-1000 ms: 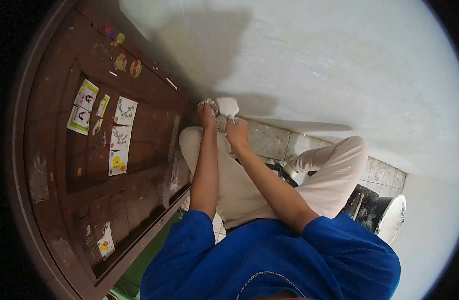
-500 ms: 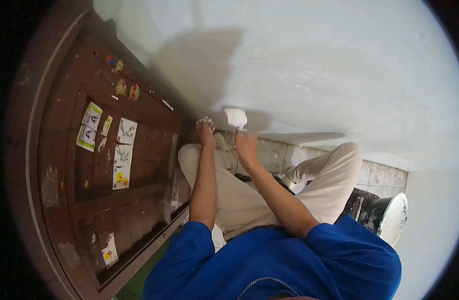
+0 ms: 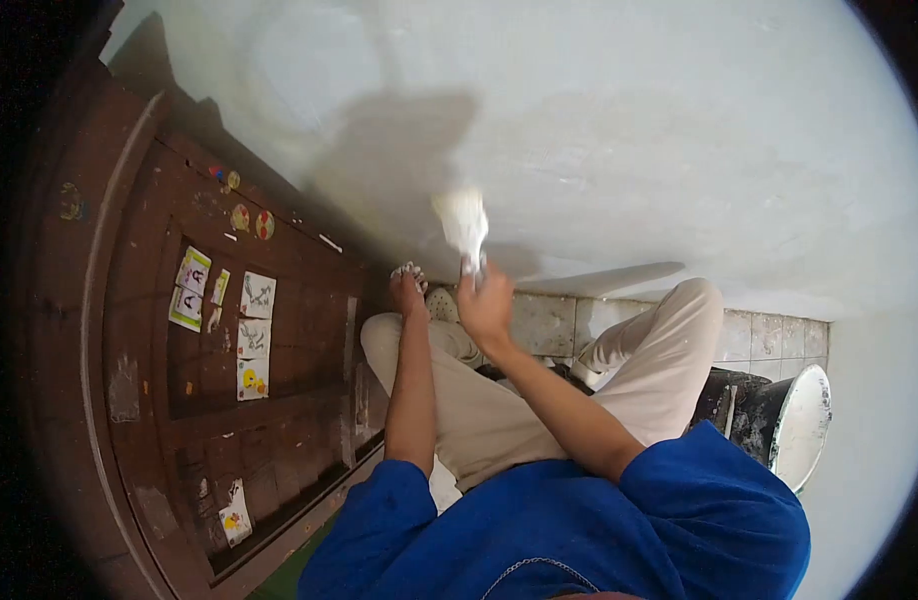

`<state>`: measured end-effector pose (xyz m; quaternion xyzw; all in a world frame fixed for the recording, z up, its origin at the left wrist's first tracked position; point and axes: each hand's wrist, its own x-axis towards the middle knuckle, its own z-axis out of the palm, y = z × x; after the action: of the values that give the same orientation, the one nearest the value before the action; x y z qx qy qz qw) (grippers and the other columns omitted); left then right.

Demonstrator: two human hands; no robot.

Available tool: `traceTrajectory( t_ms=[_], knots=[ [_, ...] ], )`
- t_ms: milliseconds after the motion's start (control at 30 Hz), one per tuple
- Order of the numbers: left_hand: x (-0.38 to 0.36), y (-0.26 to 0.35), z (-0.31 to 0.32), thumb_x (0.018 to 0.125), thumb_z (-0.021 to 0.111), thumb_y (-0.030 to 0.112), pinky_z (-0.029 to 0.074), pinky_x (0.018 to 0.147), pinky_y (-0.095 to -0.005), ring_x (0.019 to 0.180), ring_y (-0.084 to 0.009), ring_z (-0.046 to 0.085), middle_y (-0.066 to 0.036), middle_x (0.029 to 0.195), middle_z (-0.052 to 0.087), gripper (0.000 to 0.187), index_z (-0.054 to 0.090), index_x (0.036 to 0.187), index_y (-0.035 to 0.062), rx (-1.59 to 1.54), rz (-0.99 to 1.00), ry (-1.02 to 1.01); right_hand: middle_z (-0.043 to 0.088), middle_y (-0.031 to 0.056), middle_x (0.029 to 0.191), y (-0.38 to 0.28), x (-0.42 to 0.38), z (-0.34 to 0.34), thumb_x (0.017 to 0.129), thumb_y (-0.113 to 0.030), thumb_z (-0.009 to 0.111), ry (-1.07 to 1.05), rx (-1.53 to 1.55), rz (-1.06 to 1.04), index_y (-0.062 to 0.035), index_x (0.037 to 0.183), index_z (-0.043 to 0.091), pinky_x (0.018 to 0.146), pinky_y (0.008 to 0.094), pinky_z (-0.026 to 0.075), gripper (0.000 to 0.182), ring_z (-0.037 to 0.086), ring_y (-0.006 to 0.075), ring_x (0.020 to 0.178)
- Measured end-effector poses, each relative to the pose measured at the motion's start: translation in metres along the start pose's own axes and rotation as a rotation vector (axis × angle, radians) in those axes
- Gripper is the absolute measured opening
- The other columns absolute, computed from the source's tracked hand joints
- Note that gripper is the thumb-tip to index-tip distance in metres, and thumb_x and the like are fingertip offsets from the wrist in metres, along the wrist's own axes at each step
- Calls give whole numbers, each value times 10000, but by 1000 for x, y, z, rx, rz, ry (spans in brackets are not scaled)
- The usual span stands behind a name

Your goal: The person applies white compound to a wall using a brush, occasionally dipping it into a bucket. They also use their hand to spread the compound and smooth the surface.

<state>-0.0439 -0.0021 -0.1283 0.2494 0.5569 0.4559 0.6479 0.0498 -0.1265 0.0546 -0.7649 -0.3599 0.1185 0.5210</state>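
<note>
Closest to the camera is the blue shirt point(image 3: 579, 520), and beyond it the person's pale trousers point(image 3: 499, 400), knees drawn up in a crouch on the tiled floor point(image 3: 759, 345). Out along the two bare forearms, the left hand point(image 3: 411, 293) sits low beside the foot of the brown door point(image 3: 229, 330); its fingers look curled together and smeared white, but whether it grips anything cannot be told from here. The right hand point(image 3: 487, 305) is the busy one: its fingers are wrapped around the handle of a putty knife point(image 3: 463, 226), whose broad blade is loaded with white filler and blurred with motion. A second ago that blade was down at the wall's foot, right by the left hand; half a second ago it had lifted a little; now it has swung clear up onto the white wall point(image 3: 629, 130), tilted and pressed against the plaster just above the tile line. That reads as a fresh stroke under way, the load carried up from low down and being spread upward. Off to the right, near the corner, a paint-caked bucket point(image 3: 779, 425) stands on the tiles. Farther left, cartoon stickers point(image 3: 244, 320) dot the door's panels, and the person's shadow falls across the wall above the blade.
</note>
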Motion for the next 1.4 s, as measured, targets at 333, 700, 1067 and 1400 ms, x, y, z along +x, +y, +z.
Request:
traceTrajectory(
  t_ms=[333, 700, 1067, 1400],
  knots=[
    [-15, 11, -3, 929, 537, 224, 444, 659, -300, 801, -145, 574, -17, 896, 586, 145, 562, 997, 98, -5, -22, 9, 502, 37, 538, -17, 12, -52, 961, -241, 514, -100, 390, 366, 32, 784, 566, 477, 296, 350, 330, 391, 122, 511],
    [1, 2, -1, 912, 560, 196, 446, 584, -277, 750, -139, 579, -11, 869, 593, 132, 559, 1012, 110, 49, -23, -75, 504, 64, 524, 79, -12, -64, 915, -234, 550, 64, -4, 82, 12, 814, 599, 472, 356, 388, 271, 461, 145, 460],
    [-16, 4, 13, 925, 538, 276, 456, 655, -284, 839, -154, 591, -4, 994, 604, 199, 572, 1063, 136, 287, -43, -216, 475, -51, 600, -31, 16, -212, 960, -280, 526, 46, 584, 197, 4, 951, 630, 476, 225, 336, 302, 409, 25, 538],
    [-26, -14, 66, 922, 515, 256, 471, 737, -300, 914, -170, 610, -18, 1053, 620, 312, 547, 1201, 120, 653, -36, -557, 507, -61, 678, 25, -44, -419, 949, -273, 553, 620, 245, 294, -8, 1055, 646, 508, 199, 342, 300, 409, 13, 591]
  ],
)
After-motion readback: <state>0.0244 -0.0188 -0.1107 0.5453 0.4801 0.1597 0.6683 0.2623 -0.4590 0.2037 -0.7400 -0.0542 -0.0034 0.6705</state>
